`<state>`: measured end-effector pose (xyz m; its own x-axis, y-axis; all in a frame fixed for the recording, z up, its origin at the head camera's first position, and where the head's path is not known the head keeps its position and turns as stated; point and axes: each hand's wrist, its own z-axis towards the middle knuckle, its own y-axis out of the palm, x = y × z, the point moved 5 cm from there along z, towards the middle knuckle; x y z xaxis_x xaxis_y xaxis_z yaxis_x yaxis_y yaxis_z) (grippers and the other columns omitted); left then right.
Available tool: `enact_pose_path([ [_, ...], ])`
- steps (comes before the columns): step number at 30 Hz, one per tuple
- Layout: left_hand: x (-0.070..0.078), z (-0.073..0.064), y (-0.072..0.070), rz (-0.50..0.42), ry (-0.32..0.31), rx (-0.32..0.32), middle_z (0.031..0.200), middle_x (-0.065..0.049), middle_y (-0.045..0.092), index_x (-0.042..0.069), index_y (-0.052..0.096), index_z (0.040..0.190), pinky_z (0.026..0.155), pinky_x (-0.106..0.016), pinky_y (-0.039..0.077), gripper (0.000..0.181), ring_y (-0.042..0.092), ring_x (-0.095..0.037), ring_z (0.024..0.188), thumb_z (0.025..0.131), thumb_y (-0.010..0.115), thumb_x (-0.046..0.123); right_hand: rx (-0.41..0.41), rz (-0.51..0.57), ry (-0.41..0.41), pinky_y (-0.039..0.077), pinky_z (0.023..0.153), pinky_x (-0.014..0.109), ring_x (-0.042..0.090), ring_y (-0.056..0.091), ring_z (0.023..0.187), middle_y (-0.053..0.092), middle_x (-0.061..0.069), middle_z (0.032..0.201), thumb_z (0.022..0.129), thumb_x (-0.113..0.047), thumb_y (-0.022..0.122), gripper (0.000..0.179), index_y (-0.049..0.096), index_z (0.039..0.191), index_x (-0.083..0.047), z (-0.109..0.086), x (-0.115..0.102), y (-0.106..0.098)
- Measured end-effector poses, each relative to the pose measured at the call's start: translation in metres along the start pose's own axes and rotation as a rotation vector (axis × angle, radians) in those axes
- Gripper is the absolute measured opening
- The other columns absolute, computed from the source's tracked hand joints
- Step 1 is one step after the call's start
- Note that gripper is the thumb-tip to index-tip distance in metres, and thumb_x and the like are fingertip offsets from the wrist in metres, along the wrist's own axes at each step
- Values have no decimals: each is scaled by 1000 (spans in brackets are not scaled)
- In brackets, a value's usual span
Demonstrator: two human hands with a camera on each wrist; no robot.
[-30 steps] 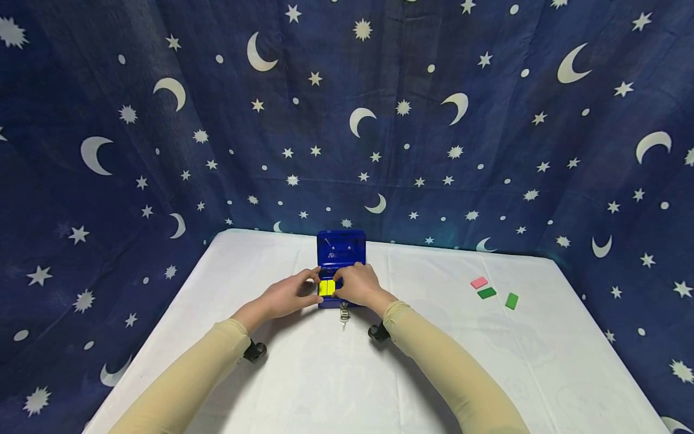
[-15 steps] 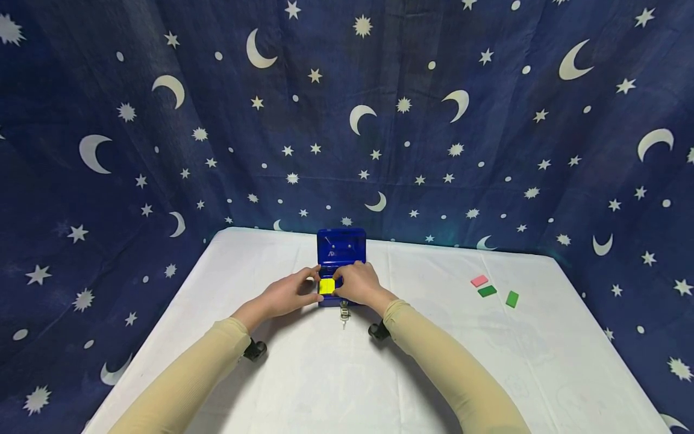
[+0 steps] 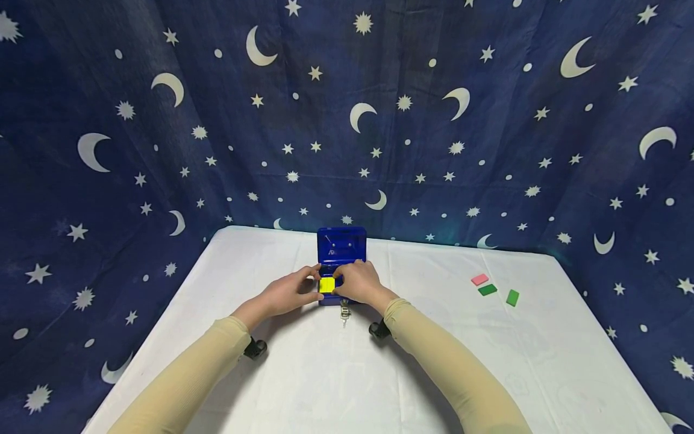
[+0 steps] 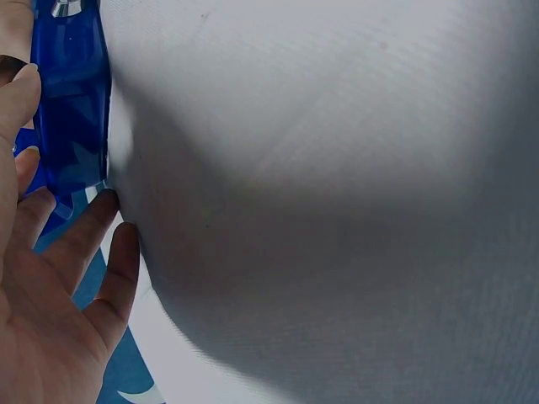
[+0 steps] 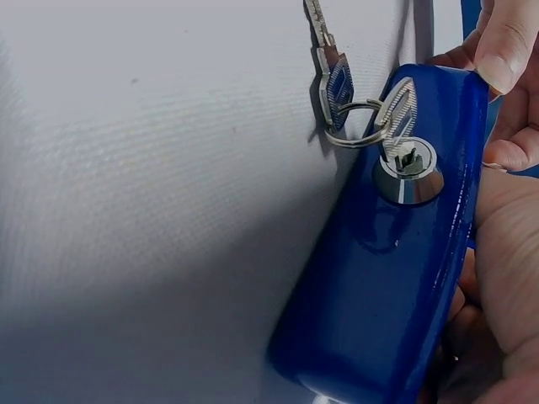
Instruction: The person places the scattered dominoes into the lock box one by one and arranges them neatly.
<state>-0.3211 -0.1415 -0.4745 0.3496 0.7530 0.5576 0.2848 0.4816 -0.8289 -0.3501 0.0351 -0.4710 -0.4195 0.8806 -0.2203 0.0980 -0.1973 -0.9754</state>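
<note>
In the head view a small blue cash box point(image 3: 332, 238) stands with its lid up. Two yellow tiles point(image 3: 326, 285) lie side by side in its left half. My left hand point(image 3: 287, 293) holds the box's left end, thumb at the front corner and fingers toward the back. From the right, my right hand point(image 3: 359, 283) reaches over the box, thumb and index finger pinching the right yellow tile at its edge. A key sits in the front lock point(image 5: 408, 181), and another key point(image 5: 335, 80) hangs from its ring. My right hand hides the box's right half.
Farther right on the white table point(image 3: 434, 374) lie a pink tile point(image 3: 479, 279), a dark green tile point(image 3: 487, 290) and a lighter green tile point(image 3: 512, 298). A dark blue curtain point(image 3: 336, 120) with moons and stars hangs behind the table.
The narrow gap between the two yellow tiles has closed, the left one shifting slightly right. Both hands stay at the box in nearly the same pose.
</note>
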Motion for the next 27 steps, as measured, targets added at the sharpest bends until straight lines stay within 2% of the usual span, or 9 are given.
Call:
enact_pose_path([
  [5, 1, 1, 0, 8, -8, -5, 163, 9, 33, 23, 54, 128, 107, -54, 41, 48, 43, -25, 142, 94, 68, 53, 7, 36, -4, 41, 90, 43, 21, 56, 96, 75, -6, 110, 85, -46, 81, 43, 76, 119, -21, -1, 2, -2],
  [8, 0, 1, 0, 8, -16, -7, 163, 10, 33, 23, 54, 129, 108, -54, 41, 49, 42, -25, 143, 94, 68, 54, 17, 79, -10, 40, 85, 39, 18, 52, 88, 73, -8, 92, 85, -45, 81, 43, 75, 120, -21, -2, 4, -5],
  [10, -1, 1, 1, 8, -20, -6, 163, 10, 32, 23, 55, 130, 109, -54, 40, 50, 42, -25, 143, 93, 68, 55, 29, 109, -17, 38, 80, 37, 17, 49, 83, 67, -9, 79, 85, -44, 81, 43, 75, 120, -20, -4, 6, -7],
  [13, -2, 1, 1, 4, -19, -5, 163, 9, 33, 23, 55, 131, 109, -54, 40, 50, 43, -25, 143, 94, 68, 53, 50, 143, -26, 35, 75, 36, 17, 47, 78, 57, -9, 68, 86, -43, 81, 42, 75, 120, -20, -8, 10, -12],
  [20, -3, 2, 2, -5, -30, 3, 162, 9, 34, 25, 55, 129, 109, -54, 40, 48, 45, -25, 141, 93, 69, 54, 102, 229, -24, 33, 73, 39, 19, 47, 77, 53, -4, 66, 86, -38, 82, 39, 76, 119, -18, -24, 22, -32],
  [27, -3, 2, 3, 14, -31, 5, 162, 9, 34, 25, 54, 130, 109, -54, 39, 52, 44, -25, 142, 92, 68, 58, 155, 265, -12, 34, 74, 38, 18, 47, 81, 55, -7, 70, 85, -38, 81, 42, 75, 120, -16, -46, 48, -53],
])
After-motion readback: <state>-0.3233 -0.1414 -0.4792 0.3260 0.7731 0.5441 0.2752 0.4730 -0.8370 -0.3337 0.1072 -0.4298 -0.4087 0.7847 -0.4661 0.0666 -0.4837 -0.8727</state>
